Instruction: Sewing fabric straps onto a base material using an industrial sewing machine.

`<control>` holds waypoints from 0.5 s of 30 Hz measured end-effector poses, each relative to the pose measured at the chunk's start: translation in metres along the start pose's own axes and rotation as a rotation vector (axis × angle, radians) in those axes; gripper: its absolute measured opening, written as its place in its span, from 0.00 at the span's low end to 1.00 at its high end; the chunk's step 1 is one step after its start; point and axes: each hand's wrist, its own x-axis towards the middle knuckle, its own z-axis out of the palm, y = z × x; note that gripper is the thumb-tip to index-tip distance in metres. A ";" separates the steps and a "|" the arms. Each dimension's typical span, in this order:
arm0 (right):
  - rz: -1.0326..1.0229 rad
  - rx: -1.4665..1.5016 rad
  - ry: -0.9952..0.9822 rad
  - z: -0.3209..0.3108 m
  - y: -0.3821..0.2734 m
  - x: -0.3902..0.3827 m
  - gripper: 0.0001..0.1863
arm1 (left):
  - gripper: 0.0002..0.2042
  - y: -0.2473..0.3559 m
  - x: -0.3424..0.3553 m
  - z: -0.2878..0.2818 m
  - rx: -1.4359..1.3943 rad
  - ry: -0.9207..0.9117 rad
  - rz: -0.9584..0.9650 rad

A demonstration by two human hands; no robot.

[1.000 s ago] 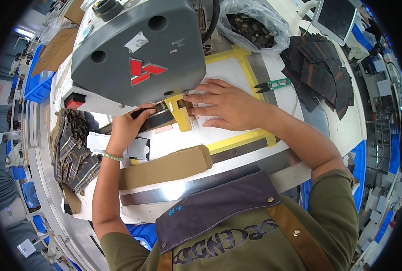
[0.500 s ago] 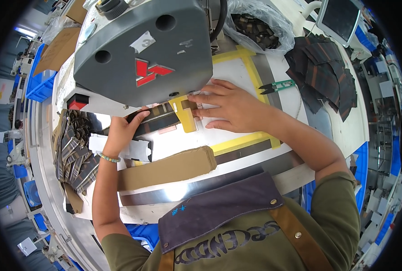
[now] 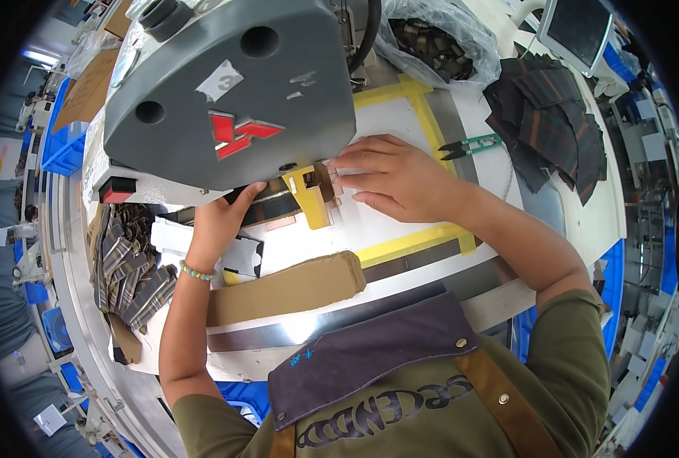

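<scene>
A plaid fabric strip point(image 3: 272, 208), dark with lighter bands, lies beneath the head of a grey sewing machine point(image 3: 202, 114). My left hand point(image 3: 219, 223) grips its left part, the thumb on top and the other fingers largely hidden by the strip and the machine. Across the strip's right part sits a yellow bracket-like piece point(image 3: 309, 200). To the right of it, my right hand point(image 3: 393, 177) lies palm down with fingers stretched out, the fingertips at the strip's right end by some pinkish marks on the white work surface point(image 3: 400, 130).
A stack of brown card strips point(image 3: 290, 288) lies in front. Plaid pieces are heaped at the left point(image 3: 129, 259); more dark plaid panels point(image 3: 549, 118) lie at the right. Green-handled thread snips point(image 3: 470, 145) rest near the yellow tape point(image 3: 423, 114). Behind stands a clear plastic bag point(image 3: 438, 46) of fabric pieces.
My left hand has moved slightly right and toward me, its thumb further along the strip. My right fingers have drawn closer together. The machine appears shifted left as the view moved.
</scene>
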 end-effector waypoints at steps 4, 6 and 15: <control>0.007 0.021 0.012 0.002 -0.001 -0.001 0.17 | 0.13 0.009 -0.001 -0.007 0.089 -0.026 0.027; 0.001 0.021 0.007 0.003 0.001 -0.001 0.17 | 0.12 0.011 -0.002 -0.006 0.280 0.022 0.075; 0.020 0.055 0.001 0.001 0.001 -0.001 0.20 | 0.12 0.024 -0.005 0.014 0.309 0.022 0.039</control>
